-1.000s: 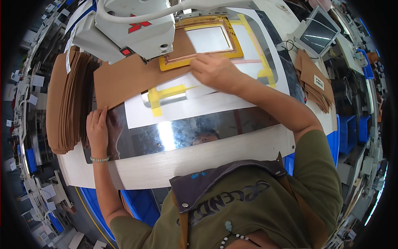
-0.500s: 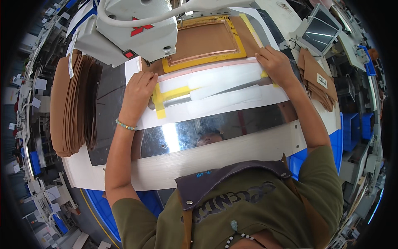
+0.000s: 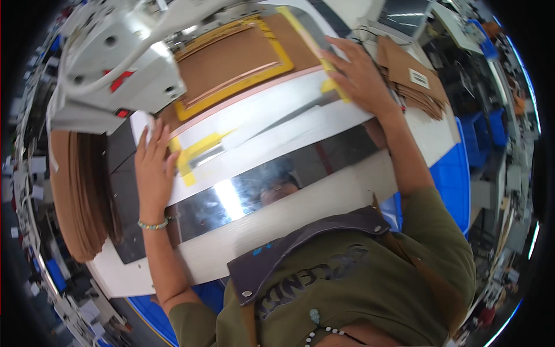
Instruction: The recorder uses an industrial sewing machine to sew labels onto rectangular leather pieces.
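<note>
A brown panel (image 3: 222,55) lies under a yellow rectangular frame (image 3: 234,89), beside the white sewing machine head (image 3: 130,61). In front of it spreads a white sheet (image 3: 266,113) with strips of yellow tape (image 3: 184,165) and a pink edge line. My left hand (image 3: 154,168) rests at the sheet's left end, fingers stretched out, holding nothing. At the right end my right hand (image 3: 361,78) is spread near the panel's edge and a tape strip, slightly blurred, with nothing visible in it. The machine head hides part of the frame's far left corner.
A thick stack of brown pieces (image 3: 75,196) stands at the left. Another brown stack (image 3: 399,61) with a white label lies at the right, near a screen (image 3: 402,14). A shiny metal plate (image 3: 352,141) covers the table front. A blue bin (image 3: 451,179) sits lower right.
My fingers were bent onto the panel's two edges; now both hands are stretched out and apart from that hold. The whole view has turned, shifting the scene left.
</note>
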Demonstrator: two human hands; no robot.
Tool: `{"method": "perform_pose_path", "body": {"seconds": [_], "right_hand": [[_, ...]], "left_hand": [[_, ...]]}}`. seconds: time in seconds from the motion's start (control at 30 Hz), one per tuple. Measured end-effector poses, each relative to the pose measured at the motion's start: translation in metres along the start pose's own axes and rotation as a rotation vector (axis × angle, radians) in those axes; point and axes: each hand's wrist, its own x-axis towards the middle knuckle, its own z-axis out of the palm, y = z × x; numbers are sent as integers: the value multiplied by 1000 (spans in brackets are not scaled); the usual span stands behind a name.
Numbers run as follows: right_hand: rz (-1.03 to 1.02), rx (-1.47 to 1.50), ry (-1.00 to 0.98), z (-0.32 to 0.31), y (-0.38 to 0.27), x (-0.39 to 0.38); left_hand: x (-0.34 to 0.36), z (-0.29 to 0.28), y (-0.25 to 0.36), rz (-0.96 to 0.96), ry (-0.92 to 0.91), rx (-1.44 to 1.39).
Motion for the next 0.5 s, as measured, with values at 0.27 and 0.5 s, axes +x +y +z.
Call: {"method": "perform_pose_path", "body": {"seconds": [0.27,0.5], "right_hand": [[-37,-58,-167,16,-8,-6],[14,-10,-199,16,-3,-10]], "left_hand": [[-2,4,-6,-9,-69,16],[-1,1,1,-9,-79,14]]}}
